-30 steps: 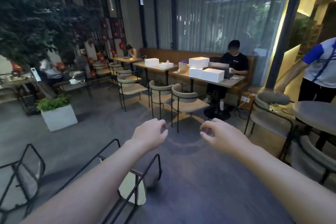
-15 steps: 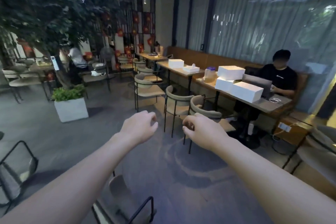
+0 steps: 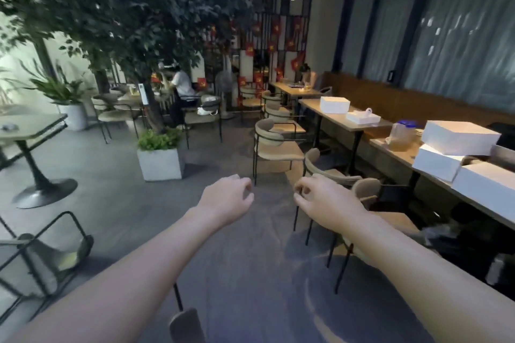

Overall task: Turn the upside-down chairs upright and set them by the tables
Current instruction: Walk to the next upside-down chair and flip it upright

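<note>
An overturned chair [image 3: 41, 259] with a black metal frame and beige seat lies on the floor at the lower left, legs up. Part of another chair [image 3: 186, 324], a rounded backrest and a black leg, pokes in at the bottom edge. My left hand [image 3: 227, 199] and my right hand [image 3: 326, 200] are stretched out in front at mid-frame, fingers curled in with thumbs against fingertips, holding nothing. Both hands are well apart from the overturned chair. Upright beige chairs [image 3: 274, 147] stand beside the long row of tables [image 3: 337, 120] on the right.
A round pedestal table [image 3: 30, 125] stands at the left. A white square planter [image 3: 161, 163] sits under a large tree in the middle. White boxes [image 3: 459, 138] and a jug lie on the right tables. People sit at the far tables.
The view has swung left: the seated person with the laptop has left the frame and the round table and tree came in. My hands stay out front, curled the same way.
</note>
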